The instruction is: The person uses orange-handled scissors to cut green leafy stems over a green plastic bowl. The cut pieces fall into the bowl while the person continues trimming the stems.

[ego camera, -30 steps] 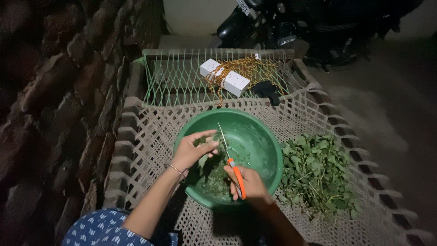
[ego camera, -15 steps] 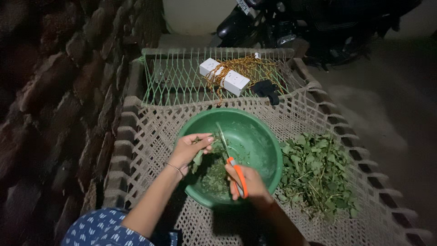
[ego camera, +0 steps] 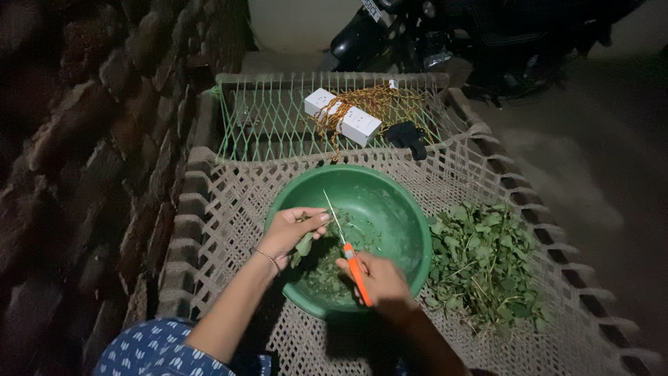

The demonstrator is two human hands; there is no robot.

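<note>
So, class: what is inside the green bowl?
The green bowl holds cut leaves. Over it the left hand pinches a leafy sprig and the right hand holds an orange-handled knife. The hands cover part of the bottom.

White oblong box (ego camera: 343, 115) lies on green netting (ego camera: 264, 125).

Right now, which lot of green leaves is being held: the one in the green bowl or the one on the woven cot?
The leaves over the green plastic bowl, pinched by the left hand.
</note>
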